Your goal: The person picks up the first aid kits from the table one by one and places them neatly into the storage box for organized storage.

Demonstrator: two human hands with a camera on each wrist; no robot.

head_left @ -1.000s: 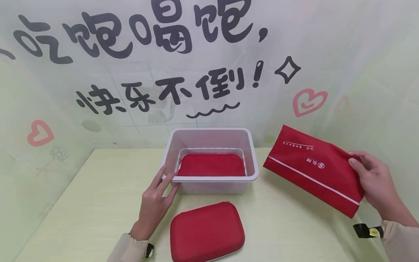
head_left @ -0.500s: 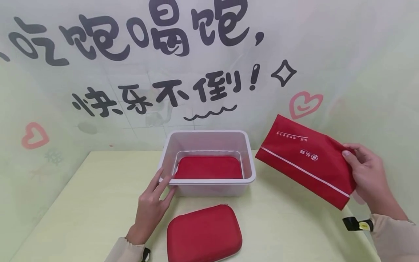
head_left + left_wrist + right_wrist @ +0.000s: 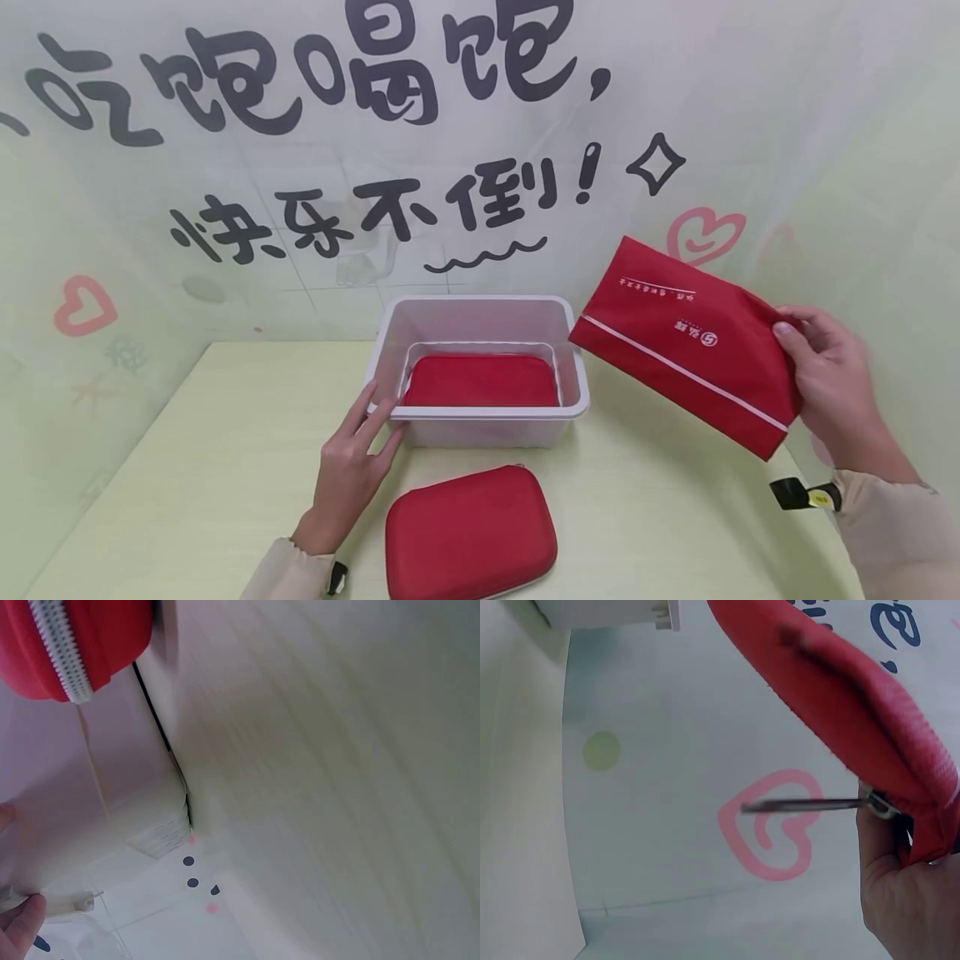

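At the right, my right hand (image 3: 832, 375) grips one end of a flat red fabric pouch (image 3: 660, 333) with white print and a white stripe. The pouch hangs tilted above the table, its far end overlapping the bin's right rim in the head view. A metal ring and a thin dark strip show beside the pouch (image 3: 840, 697) in the right wrist view. My left hand (image 3: 352, 467) holds the front left corner of a white plastic bin (image 3: 487, 412), fingers over the rim and thumb at the front wall. Inside the bin lies a flat red item (image 3: 483, 381).
A red zippered hard case (image 3: 472, 533) lies on the pale table (image 3: 187, 467) in front of the bin. Its white zipper (image 3: 60, 645) is close in the left wrist view. A printed curtain (image 3: 300, 208) hangs directly behind the table.
My right hand has moved left and up with the red pouch, bringing its far end closer to the bin. My left hand stays at the bin's corner.
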